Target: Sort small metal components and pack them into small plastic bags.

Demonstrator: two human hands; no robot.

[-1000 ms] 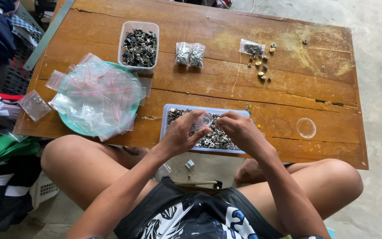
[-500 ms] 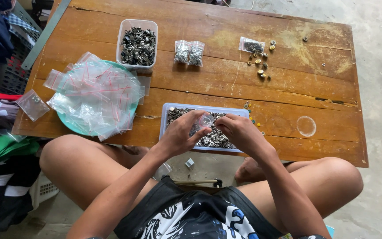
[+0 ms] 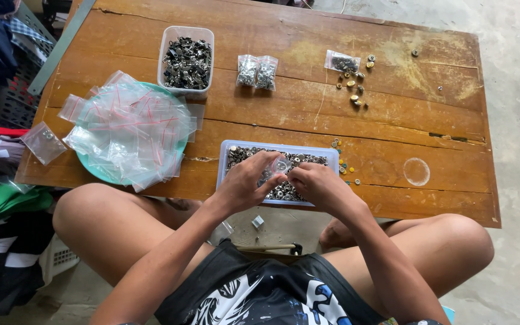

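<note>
My left hand and my right hand meet over a clear rectangular tray full of small metal fasteners, near the front edge of a low wooden table. Between the fingertips of both hands sits a small clear plastic bag. Both hands pinch it just above the fasteners. Whether anything is inside the bag is too small to tell.
A teal plate piled with empty clear zip bags lies at the left. A second tub of dark metal parts stands at the back, with two filled bags beside it. Loose fasteners and one bag lie at back right. Clothes heap at far left.
The hands have shifted only slightly over the tray, fingers working at the small bag. Everything on the table stays where it was.
</note>
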